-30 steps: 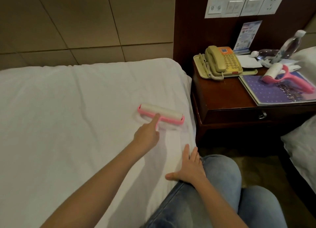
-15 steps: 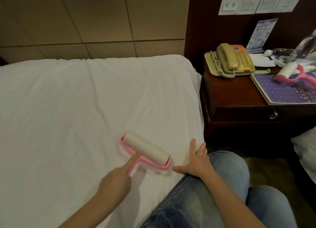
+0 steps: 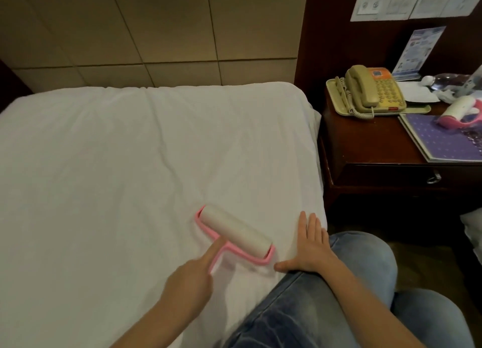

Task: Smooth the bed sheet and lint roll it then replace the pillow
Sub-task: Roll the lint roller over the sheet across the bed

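In the head view, your left hand (image 3: 187, 282) grips the handle of the lint roller (image 3: 234, 233), forefinger laid along it. It has drawn the roller back from full reach to just ahead of itself. Your right hand (image 3: 310, 246) stays flat on the bed sheet (image 3: 130, 152), just beside the roller. I judge this stroke finished. No pillow is in view.

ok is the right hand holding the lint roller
No, the left hand grips the lint roller; the right hand lies flat on the sheet.

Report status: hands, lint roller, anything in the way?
Left hand grips pink lint roller handle, drum on bed sheet. Right hand flat on sheet beside roller. Ahead only creases; pillow not in view.
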The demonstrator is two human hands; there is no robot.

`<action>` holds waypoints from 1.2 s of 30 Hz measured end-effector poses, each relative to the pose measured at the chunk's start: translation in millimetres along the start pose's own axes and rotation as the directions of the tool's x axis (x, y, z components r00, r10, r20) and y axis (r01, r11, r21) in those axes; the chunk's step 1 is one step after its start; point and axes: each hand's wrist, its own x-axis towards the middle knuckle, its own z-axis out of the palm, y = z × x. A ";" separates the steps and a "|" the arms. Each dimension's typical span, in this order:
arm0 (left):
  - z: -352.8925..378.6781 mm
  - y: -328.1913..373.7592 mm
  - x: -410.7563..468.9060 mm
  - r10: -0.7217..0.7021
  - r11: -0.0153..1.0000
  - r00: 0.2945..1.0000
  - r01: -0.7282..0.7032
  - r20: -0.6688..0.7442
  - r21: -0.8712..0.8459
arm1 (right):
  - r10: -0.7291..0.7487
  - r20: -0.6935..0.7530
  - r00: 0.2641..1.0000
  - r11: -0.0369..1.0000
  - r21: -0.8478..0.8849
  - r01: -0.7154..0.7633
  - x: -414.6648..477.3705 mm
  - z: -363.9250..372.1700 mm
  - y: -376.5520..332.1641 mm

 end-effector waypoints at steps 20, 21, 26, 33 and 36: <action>10.8 -29.6 -23.7 -0.019 1.000 0.999 0.018 -0.039 -0.024 | -0.060 0.028 0.998 0.993 -0.098 0.063 -8.9 -2.5 -11.5; 6.9 -36.2 -35.2 -0.016 0.999 0.999 0.015 -0.036 -0.038 | -0.054 0.034 0.998 0.994 -0.089 0.057 -9.6 -3.4 -16.2; -9.2 -49.9 -78.9 -0.027 0.973 0.959 -0.040 -0.284 -0.229 | -0.219 -0.002 0.976 0.975 0.029 0.219 -6.5 2.0 -68.5; 9.2 -50.9 -45.1 -0.223 0.971 0.970 0.212 -0.094 -0.108 | -0.341 -0.019 0.940 0.927 -0.174 0.332 -2.4 36.6 -87.6; -2.9 -46.5 18.1 -0.175 0.980 0.965 0.151 -0.194 -0.131 | -0.340 -0.020 0.940 0.927 -0.175 0.332 -5.3 35.2 -84.5</action>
